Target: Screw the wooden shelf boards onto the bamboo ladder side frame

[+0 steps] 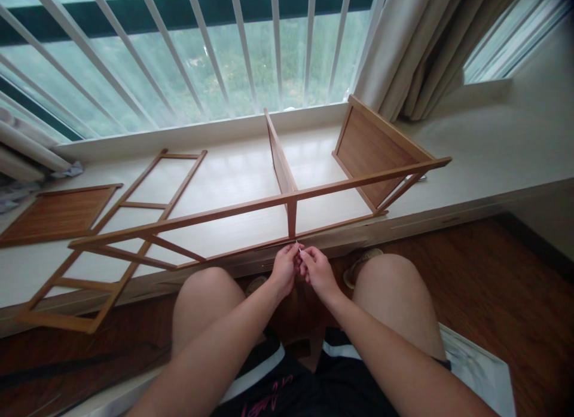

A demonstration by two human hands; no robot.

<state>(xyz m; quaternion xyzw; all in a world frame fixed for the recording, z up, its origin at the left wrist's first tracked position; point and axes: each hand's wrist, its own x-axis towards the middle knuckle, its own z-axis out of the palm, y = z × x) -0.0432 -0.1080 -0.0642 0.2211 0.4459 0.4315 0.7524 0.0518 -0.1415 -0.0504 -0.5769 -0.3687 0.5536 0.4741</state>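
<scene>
A partly built wooden shelf frame lies on the white window ledge, with a long rail, an upright middle panel and an end panel. My left hand and my right hand meet just below the frame's front edge, under the middle panel. Both hands are pinched together on a small thin metal piece, too small to name. My bare knees sit either side of the hands.
A wooden ladder-like side frame lies flat on the ledge to the left, overhanging its edge. A loose slatted panel lies further left. White window bars, curtains and dark wooden floor surround the ledge.
</scene>
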